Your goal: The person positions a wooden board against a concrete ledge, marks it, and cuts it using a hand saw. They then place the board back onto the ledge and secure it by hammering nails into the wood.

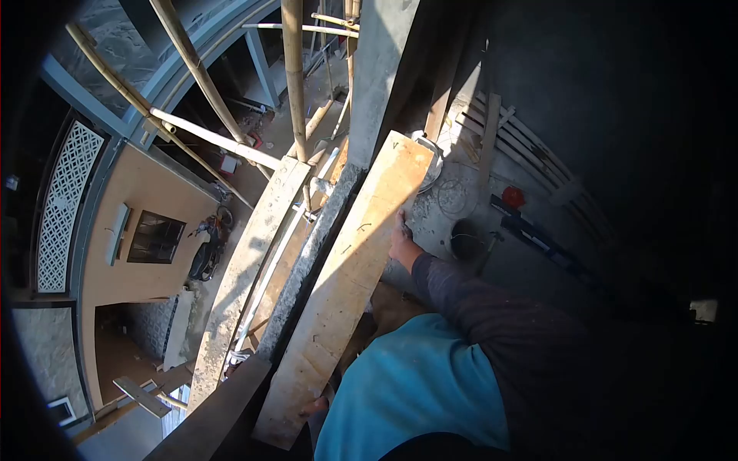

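A long, wide wooden plank [334,300], stained and scuffed, slants across the middle beside a rough concrete ledge [304,269]. My right hand [400,237] is closed on its near edge, toward the upper end, with the thumb showing. Lower down, my left hand [314,407] grips the same edge close to the bottom end; only part of its fingers shows. The far side of the plank hides where it rests, if it does.
Beyond the ledge stand bamboo poles [294,77] and another plank [246,269] above a lower level with a motorcycle [206,246]. On the floor at right are a dark bucket [466,240], a red object [513,197], a long blue-black tool [538,234] and wooden slats [530,150]. A concrete column [377,77] rises ahead.
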Available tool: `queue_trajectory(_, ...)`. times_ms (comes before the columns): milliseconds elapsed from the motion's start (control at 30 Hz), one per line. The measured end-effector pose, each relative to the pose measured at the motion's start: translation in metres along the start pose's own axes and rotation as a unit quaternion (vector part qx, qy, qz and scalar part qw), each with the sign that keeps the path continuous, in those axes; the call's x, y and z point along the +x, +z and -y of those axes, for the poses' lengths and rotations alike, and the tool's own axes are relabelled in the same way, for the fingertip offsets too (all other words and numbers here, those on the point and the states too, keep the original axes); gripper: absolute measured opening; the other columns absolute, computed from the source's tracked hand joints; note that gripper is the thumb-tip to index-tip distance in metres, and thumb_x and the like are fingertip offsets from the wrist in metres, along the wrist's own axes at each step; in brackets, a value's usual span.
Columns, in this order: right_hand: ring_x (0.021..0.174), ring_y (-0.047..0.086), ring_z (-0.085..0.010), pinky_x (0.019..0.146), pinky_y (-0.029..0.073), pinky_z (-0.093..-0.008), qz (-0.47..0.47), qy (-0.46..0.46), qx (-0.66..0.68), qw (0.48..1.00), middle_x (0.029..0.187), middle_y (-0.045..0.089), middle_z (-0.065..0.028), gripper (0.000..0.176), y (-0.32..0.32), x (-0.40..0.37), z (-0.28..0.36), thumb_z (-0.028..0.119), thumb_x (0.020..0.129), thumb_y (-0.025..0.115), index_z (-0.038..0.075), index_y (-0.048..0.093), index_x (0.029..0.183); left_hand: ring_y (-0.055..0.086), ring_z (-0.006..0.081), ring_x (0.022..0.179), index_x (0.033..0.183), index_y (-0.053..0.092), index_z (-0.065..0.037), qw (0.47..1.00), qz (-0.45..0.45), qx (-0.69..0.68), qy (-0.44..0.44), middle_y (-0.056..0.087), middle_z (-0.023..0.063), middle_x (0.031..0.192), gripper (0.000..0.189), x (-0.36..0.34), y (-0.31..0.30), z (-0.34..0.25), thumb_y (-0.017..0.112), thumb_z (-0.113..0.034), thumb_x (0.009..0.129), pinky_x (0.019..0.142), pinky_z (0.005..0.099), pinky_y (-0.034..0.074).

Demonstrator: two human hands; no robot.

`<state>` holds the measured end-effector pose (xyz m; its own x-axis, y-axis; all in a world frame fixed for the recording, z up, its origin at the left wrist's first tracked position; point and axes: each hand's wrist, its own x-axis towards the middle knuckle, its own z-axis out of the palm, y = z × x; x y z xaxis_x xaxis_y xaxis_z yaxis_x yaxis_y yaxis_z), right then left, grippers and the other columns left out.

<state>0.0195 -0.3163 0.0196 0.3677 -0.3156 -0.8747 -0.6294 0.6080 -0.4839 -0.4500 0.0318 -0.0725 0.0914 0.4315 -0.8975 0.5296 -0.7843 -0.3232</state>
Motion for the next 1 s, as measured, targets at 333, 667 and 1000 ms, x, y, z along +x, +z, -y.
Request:
queue_trajectory(333,0.114,0.053,-0.0299,0.094,0.043,-0.0427,-0.018,-0.070,0.008,0.997,0.130,0.053,-0.0159,0.086,0.015,-0.031,0.025,0.072,0.081,0.047,0.000,0.050,0.127,0.052,0.0335,0.116,0.129,0.048,-0.004,0.969,-0.153,-0.181,0.064,0.053,0.0142,0.128,0.054,-0.031,-0.044,-0.028,0.044,-0.041,0.090,0.098,0.0563,0.031)
queue_trajectory(667,0.113,0.052,-0.0288,0.094,0.041,-0.0427,0.110,-0.110,-0.037,0.987,0.127,0.055,-0.0133,0.078,0.012,-0.030,0.091,0.070,0.086,0.040,0.007,0.049,0.131,0.056,0.0329,0.110,0.130,0.045,-0.003,0.889,-0.284,-0.330,0.144,0.055,0.0145,0.124,0.056,-0.154,-0.091,-0.090,0.049,-0.042,0.090,0.097,0.0505,0.037)
queue_trajectory(1000,0.133,0.032,-0.0285,0.103,0.033,-0.0541,0.278,-0.219,0.158,0.922,0.147,0.030,-0.0103,0.079,-0.073,-0.097,0.305,0.065,0.087,0.044,0.014,0.027,0.145,0.059,0.0323,0.105,0.130,0.043,-0.001,0.825,-0.313,-0.366,0.296,0.058,0.0149,0.119,0.059,-0.260,-0.170,-0.229,0.054,-0.043,0.090,0.096,0.0447,0.042)
